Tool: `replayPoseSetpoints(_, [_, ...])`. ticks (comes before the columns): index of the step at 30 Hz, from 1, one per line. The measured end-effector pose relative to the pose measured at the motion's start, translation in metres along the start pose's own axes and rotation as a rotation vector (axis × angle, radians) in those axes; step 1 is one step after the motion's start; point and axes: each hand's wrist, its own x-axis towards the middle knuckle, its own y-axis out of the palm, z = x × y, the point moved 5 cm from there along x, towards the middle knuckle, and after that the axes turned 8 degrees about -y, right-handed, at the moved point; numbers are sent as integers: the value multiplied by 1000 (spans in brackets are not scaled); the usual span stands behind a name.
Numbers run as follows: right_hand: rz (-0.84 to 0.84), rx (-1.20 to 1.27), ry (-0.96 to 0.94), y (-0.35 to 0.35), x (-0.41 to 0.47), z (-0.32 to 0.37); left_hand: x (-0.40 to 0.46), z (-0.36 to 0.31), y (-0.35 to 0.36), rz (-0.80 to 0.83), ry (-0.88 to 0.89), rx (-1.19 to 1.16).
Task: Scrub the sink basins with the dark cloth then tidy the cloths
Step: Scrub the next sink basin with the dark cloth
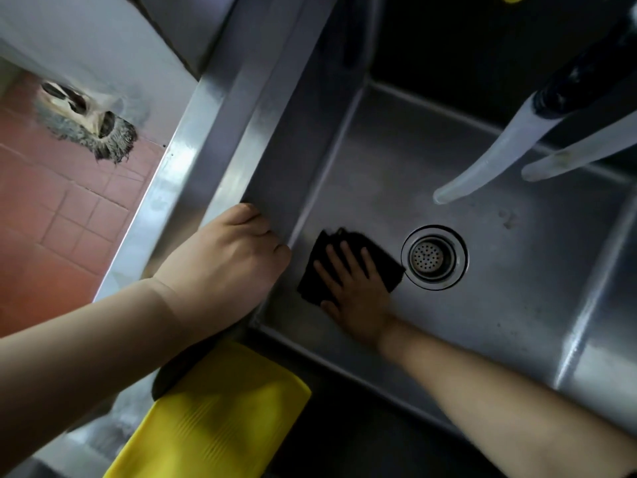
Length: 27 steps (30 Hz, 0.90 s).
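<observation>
A dark cloth (312, 277) lies flat on the floor of the steel sink basin (517, 277), just left of the round drain strainer (434, 258). My right hand (355, 288) presses down on the cloth with its fingers spread. My left hand (227, 260) rests on the basin's left rim (206, 160), fingers curled over the edge. A yellow cloth (220, 415) hangs over the front rim below my left forearm, with a dark cloth edge (179, 367) showing under it.
Two translucent hoses (499, 157) hang from a dark tap into the basin at upper right. A ridge at the right (586, 326) divides off another basin. Red floor tiles (62, 208) and a floor drain (86, 115) lie to the left.
</observation>
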Motion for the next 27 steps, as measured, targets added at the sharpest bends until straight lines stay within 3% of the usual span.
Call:
replayPoseSetpoints(5, [77,21,-293,12,-14,56,0,0,0,-8,0,20])
replayPoseSetpoints(9, [125,-49,-483,10,13,37,1,1,0,1,0,21])
replayPoseSetpoints(15, [-59,-70,-162,-41,82,-87,0,2,6,14,-24,-9])
replayPoseSetpoints(20, [-73,-68,163,-79,124,-191,0,6,7,4,-49,-75])
replayPoseSetpoints(27, [-110,9,430,-82,143,-181,-1,5,4,-23,-39,-95])
